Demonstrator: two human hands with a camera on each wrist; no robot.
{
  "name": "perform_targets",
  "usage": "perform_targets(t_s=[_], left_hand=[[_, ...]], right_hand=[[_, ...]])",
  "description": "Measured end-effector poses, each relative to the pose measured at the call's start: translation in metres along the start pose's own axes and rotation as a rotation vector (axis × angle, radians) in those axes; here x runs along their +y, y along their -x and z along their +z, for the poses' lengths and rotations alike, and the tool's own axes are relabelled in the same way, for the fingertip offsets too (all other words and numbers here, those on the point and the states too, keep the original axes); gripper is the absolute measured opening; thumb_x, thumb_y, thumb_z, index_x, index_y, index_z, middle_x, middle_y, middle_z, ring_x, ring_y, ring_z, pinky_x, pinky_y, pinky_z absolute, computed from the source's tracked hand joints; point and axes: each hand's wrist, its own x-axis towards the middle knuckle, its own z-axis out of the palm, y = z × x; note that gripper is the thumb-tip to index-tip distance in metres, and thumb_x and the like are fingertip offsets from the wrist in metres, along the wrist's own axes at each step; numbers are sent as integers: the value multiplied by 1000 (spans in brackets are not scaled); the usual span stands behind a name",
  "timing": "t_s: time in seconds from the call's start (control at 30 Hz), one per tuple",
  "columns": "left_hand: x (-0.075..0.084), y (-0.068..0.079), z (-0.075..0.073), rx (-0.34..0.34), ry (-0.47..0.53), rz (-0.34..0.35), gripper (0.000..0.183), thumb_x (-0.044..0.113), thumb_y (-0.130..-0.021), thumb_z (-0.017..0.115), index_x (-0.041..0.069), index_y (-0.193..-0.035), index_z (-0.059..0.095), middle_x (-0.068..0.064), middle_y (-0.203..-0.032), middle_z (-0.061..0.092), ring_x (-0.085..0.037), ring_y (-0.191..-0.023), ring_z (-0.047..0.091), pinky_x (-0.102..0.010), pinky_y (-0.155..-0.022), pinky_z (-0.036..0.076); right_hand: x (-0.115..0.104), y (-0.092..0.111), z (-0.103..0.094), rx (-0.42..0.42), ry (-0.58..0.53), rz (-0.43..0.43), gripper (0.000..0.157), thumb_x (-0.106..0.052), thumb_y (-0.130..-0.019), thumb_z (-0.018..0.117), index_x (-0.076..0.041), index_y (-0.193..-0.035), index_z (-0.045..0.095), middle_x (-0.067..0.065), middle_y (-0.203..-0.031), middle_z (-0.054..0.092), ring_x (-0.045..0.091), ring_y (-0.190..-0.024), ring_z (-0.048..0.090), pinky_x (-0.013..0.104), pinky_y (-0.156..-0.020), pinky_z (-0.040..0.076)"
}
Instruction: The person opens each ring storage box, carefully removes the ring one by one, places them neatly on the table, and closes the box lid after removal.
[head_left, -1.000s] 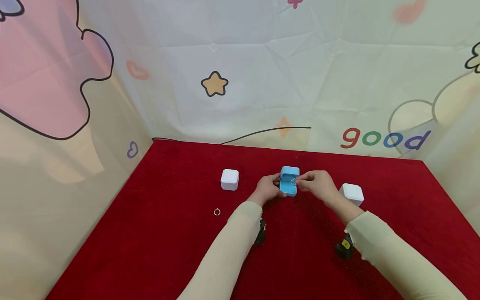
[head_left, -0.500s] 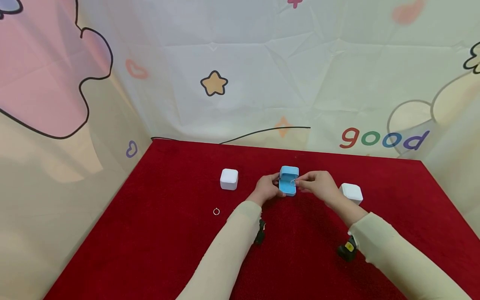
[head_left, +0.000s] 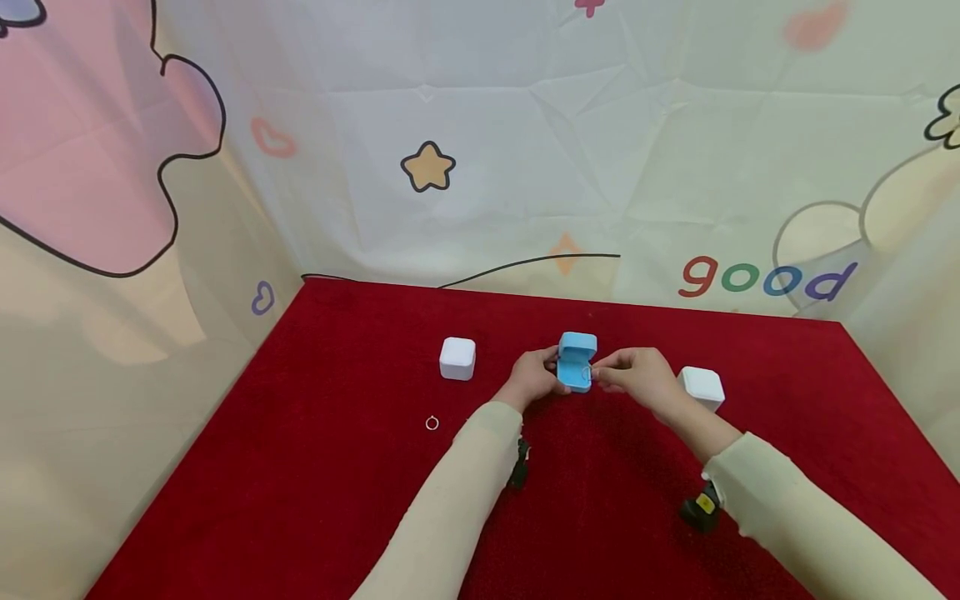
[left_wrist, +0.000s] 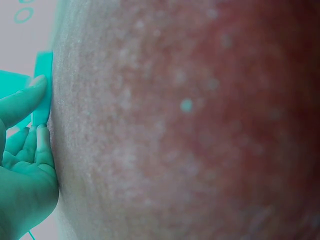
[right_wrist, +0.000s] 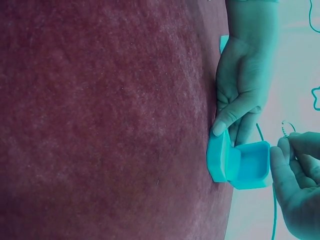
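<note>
A light-blue ring box (head_left: 576, 377) stands on the red cloth with its lid tipped up. My left hand (head_left: 531, 379) holds it by the left side; in the right wrist view the thumb of the left hand (right_wrist: 242, 95) presses on the box's base (right_wrist: 218, 157). At the box's right side, my right hand (head_left: 639, 377) pinches a thin ring (right_wrist: 284, 130) between thumb and fingertips. From the head, that ring overlaps the opening of the box. A second ring (head_left: 432, 429) lies on the cloth, left of my left forearm.
One white box (head_left: 457, 359) sits left of my left hand. Another white box (head_left: 702, 387) is partly covered by my right wrist. Dark wrist cameras (head_left: 701, 510) hang under both forearms. A printed curtain (head_left: 510, 167) rises behind the red cloth (head_left: 322, 467).
My right hand has shifted slightly down and toward me, bringing the pinched ring lower at the box's right side. The left hand and the box hold nearly still.
</note>
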Motion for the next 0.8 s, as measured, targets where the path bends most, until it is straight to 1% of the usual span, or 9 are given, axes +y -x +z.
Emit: perform_targets(t_s=[0.2,0.5,0.7,0.8], left_hand=[[0,0,0,-3,3,0,74,5,-87,78,9,-154,47,-11,-149,60,-28,-133,58,-34,-106,54],[1,1,0,3,-2,4,74,3,-87,78,10,-153,48,-12,-147,61,-28,-132,58,-35,-107,53],[0,-2,1,0,-9,-14,74,4,-87,79,10,-154,48,-11,-147,61,-27,-133,58,-35,-108,52],[0,-5,0,-5,-4,-20,74,4,-87,79,10,-153,48,-11,-147,61,-26,-132,59,-35,-108,53]], right_hand=[[-2,4,0,-17,-6,17,32,-21,-99,67,6,-115,73,20,-102,78,22,-89,77,30,-86,62],[-1,10,1,-27,-26,36,32,-20,-100,67,7,-116,72,21,-104,77,19,-87,76,32,-87,62],[-1,14,2,-38,-35,37,32,-18,-100,67,9,-117,72,21,-106,77,20,-88,77,36,-88,62],[-2,17,3,-48,-38,30,31,-17,-99,67,9,-116,72,22,-105,77,22,-88,77,36,-87,63]])
